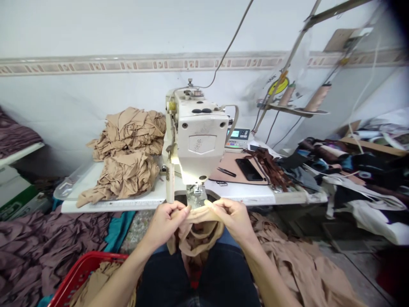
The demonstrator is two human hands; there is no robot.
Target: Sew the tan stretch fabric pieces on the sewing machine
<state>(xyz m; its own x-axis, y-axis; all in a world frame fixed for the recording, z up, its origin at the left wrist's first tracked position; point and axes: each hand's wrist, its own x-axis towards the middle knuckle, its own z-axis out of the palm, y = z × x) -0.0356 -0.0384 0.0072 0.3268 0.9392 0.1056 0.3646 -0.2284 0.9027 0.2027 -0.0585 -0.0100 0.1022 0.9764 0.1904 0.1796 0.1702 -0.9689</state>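
Observation:
A tan piece of fabric is stretched between my two hands, just in front of the sewing machine's needle area. My left hand pinches its left end between thumb and fingers. At the right end, my right hand grips the same edge, thumb on top. The rest of the fabric hangs in loose folds below, over my lap. Behind the cloth, the presser foot sits above the metal needle plate, and the machine's lamp lights that spot.
Tan cloth piles lie left on the white table. Thread snips, a black phone and brown strips lie right. A red basket stands at lower left. Tan fabric is heaped at lower right.

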